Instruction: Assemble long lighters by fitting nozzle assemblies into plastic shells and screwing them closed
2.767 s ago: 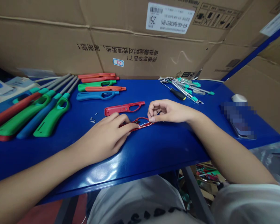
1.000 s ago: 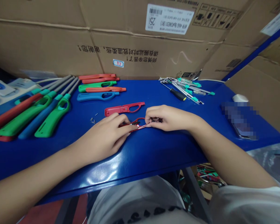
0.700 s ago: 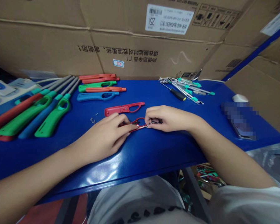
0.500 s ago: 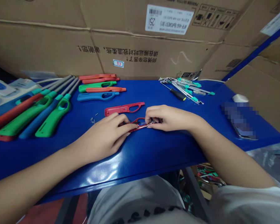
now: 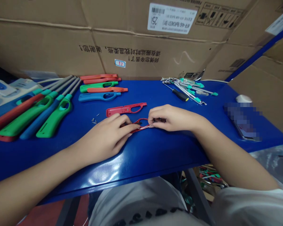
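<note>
Landmark: the loose red half (image 5: 115, 111), lying open side up on the blue worktop (image 5: 155, 157). Your held red shell (image 5: 138, 129) is just nearer you than it and a bit to its right, looped grip side facing away from you.

Your left forearm runs in from the near left of the loose red half, wrist about straight. Left hand (image 5: 110, 133) is palm down, back up, fingers curled under, thumb and index closed on the left part of the held red shell. Your knuckles sit right in front of the landmark's near edge.

Your right forearm angles in from the near right of it, wrist slightly bent, right hand (image 5: 171, 117) pointing left toward your other one. Fingers curled tight, thumb and index pinched narrow on the white wires (image 5: 145, 127) at the shell's right end; can't tell if you also grip the shell, fingertips hide it.

Around the landmark: small metal pins (image 5: 93, 121) just left and nearer you; blue handle (image 5: 91, 97) beyond it to the left; green lighter (image 5: 54, 119) farther left; screwdriver (image 5: 180, 95) beyond it to the right, next to metal rods (image 5: 188, 88) with teal ends.
</note>
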`<action>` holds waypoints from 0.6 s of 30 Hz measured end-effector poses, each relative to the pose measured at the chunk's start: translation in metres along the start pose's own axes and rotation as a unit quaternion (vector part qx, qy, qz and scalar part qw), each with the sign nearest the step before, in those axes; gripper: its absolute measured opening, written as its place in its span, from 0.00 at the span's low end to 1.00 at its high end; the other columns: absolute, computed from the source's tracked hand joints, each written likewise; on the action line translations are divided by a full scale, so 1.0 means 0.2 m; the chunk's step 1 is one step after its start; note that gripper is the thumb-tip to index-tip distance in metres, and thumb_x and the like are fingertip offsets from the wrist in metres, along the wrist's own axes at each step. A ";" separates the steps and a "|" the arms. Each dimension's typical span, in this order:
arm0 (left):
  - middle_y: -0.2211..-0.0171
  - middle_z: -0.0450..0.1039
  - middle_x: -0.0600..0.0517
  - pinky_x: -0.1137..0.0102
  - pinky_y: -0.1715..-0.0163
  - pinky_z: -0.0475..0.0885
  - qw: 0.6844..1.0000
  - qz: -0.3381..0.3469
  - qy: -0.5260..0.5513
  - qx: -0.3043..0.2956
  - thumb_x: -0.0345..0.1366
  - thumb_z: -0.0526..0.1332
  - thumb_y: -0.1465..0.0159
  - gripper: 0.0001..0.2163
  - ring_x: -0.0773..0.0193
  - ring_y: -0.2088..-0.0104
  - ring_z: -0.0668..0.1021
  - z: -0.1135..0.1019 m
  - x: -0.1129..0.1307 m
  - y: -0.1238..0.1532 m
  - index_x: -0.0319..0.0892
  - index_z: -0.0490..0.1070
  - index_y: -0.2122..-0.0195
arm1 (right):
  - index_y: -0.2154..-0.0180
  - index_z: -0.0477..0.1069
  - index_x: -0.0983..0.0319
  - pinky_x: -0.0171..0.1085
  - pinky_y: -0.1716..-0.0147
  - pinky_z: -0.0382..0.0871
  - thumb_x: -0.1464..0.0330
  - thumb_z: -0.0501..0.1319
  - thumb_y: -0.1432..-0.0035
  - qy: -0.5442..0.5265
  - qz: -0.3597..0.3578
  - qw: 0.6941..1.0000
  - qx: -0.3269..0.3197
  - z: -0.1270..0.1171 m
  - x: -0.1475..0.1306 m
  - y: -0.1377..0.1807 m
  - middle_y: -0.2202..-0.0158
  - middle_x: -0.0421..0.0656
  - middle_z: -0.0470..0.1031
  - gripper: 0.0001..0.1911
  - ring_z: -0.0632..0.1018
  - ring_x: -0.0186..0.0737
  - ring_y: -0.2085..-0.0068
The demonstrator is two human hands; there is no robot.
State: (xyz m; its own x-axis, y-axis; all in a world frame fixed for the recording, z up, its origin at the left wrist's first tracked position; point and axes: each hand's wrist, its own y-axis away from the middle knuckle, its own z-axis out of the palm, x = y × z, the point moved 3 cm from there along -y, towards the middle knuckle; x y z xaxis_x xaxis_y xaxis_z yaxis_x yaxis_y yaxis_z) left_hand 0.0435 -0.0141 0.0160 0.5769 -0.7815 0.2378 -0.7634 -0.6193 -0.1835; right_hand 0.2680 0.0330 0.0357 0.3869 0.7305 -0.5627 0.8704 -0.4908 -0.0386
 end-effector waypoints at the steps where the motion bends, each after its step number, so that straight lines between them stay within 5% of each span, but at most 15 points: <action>1: 0.53 0.72 0.46 0.60 0.54 0.73 1.000 -0.001 -0.001 0.000 0.34 0.51 0.26 0.16 0.55 0.54 0.74 0.00 0.00 0.00 0.46 0.71 0.41 | 0.63 0.75 0.64 0.33 0.64 0.64 0.77 0.60 0.38 0.000 0.003 1.000 -0.003 0.00 0.00 0.00 0.64 0.42 0.75 0.06 0.73 0.34 0.65; 18: 0.53 0.72 0.45 0.59 0.53 0.73 1.000 -0.001 0.013 -0.002 0.33 0.52 0.26 0.17 0.55 0.54 0.74 -0.01 0.01 0.00 0.47 0.71 0.40 | 0.65 0.72 0.63 0.33 0.64 0.62 0.77 0.58 0.38 0.003 0.027 0.999 0.017 0.00 0.02 0.00 0.64 0.43 0.75 0.06 0.71 0.35 0.65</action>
State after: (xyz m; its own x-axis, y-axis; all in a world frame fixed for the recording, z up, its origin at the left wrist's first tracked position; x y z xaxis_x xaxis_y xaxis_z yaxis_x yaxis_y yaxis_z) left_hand 0.0435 -0.0148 0.0180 0.5704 -0.7783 0.2624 -0.7636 -0.6202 -0.1796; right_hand 0.2684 0.0352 0.0332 0.4353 0.7050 -0.5599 0.8370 -0.5459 -0.0367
